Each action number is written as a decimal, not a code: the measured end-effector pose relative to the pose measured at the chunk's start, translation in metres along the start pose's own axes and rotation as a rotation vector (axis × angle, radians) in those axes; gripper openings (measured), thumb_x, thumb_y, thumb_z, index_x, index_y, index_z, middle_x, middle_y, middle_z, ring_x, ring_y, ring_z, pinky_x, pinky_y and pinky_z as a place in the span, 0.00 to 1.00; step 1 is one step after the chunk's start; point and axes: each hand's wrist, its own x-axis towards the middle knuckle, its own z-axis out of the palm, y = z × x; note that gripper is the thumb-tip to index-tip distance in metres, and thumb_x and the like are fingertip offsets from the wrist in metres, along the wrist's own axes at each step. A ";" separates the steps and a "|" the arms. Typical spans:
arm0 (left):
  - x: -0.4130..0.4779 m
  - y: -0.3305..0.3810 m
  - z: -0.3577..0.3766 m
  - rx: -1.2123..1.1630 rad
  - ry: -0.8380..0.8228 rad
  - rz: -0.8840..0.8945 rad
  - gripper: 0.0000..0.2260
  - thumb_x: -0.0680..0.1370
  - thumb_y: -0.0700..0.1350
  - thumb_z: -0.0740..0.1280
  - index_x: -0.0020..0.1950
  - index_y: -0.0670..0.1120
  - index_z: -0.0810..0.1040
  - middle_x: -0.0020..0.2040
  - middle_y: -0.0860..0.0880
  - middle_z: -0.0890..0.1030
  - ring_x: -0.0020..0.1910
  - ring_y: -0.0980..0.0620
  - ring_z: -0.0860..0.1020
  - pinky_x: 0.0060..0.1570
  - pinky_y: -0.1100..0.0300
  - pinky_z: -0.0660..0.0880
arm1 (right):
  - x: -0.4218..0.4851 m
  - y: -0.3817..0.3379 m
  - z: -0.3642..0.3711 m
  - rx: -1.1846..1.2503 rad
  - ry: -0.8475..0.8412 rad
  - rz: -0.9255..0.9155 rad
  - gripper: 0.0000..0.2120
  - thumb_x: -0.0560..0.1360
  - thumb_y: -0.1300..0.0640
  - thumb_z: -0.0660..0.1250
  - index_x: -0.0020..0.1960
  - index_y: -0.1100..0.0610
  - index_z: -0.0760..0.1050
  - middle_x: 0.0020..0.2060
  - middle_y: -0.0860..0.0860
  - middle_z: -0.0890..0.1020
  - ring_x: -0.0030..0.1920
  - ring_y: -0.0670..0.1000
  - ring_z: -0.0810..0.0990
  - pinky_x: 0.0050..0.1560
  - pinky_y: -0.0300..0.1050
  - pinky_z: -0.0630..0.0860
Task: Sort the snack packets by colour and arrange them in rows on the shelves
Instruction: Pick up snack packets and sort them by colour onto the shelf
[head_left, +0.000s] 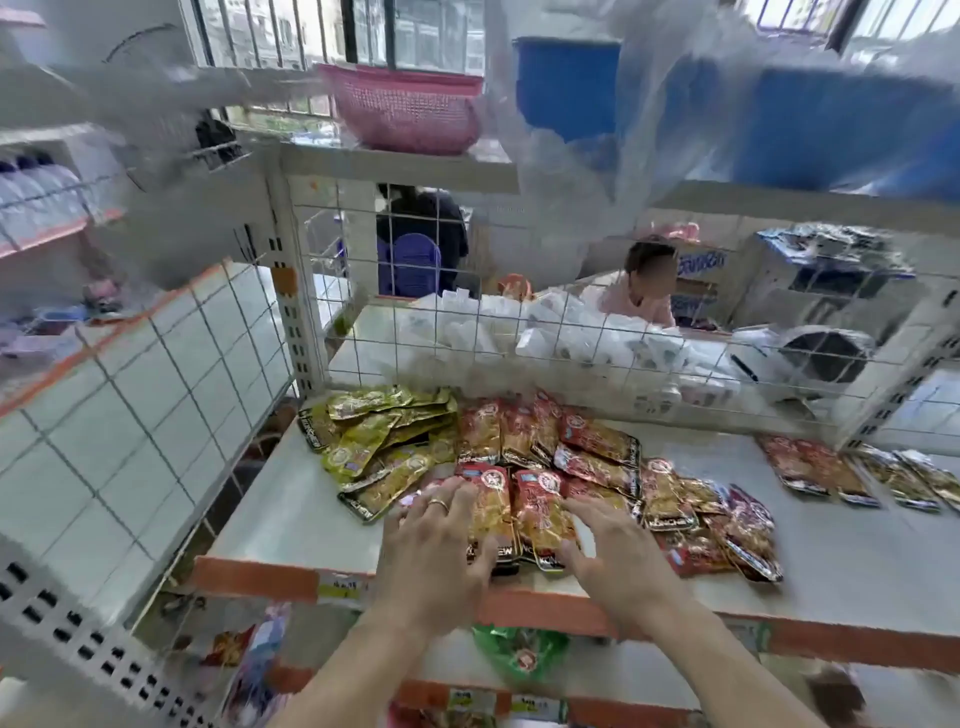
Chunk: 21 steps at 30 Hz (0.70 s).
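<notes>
Both released: left grip (436, 540) and right grip (613, 551) rest spread fingers flat on red packets (524, 512) at the shelf (291, 519) front edge; yellow packets (379, 447) lie heaped toward the shelf's back left

— Can you read the shiny red foil snack packets (540, 504)?
— No, blurred; the left hand (436, 540) and right hand (618, 551) cover their lower ends.
— And the far-right yellowish foil packets (924, 473)?
— Cut off by the edge.
</notes>
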 end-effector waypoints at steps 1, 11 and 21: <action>0.007 -0.005 0.004 -0.011 -0.008 0.006 0.26 0.82 0.61 0.54 0.78 0.55 0.58 0.79 0.56 0.60 0.78 0.55 0.56 0.75 0.52 0.53 | 0.007 0.001 0.004 0.006 0.010 0.003 0.25 0.81 0.48 0.61 0.76 0.50 0.62 0.75 0.46 0.66 0.75 0.46 0.61 0.73 0.44 0.60; 0.044 -0.007 0.030 0.056 -0.011 -0.148 0.31 0.79 0.68 0.51 0.76 0.51 0.66 0.80 0.52 0.60 0.78 0.51 0.57 0.74 0.48 0.53 | 0.047 0.009 0.035 0.096 0.069 0.252 0.21 0.77 0.45 0.69 0.67 0.50 0.72 0.53 0.45 0.75 0.53 0.45 0.75 0.58 0.42 0.76; 0.045 -0.002 0.050 -0.030 0.107 -0.160 0.26 0.66 0.58 0.79 0.58 0.46 0.81 0.59 0.50 0.80 0.60 0.47 0.77 0.58 0.48 0.75 | 0.060 0.022 0.035 0.259 0.077 0.265 0.30 0.74 0.50 0.74 0.72 0.57 0.69 0.55 0.47 0.76 0.55 0.45 0.73 0.53 0.32 0.69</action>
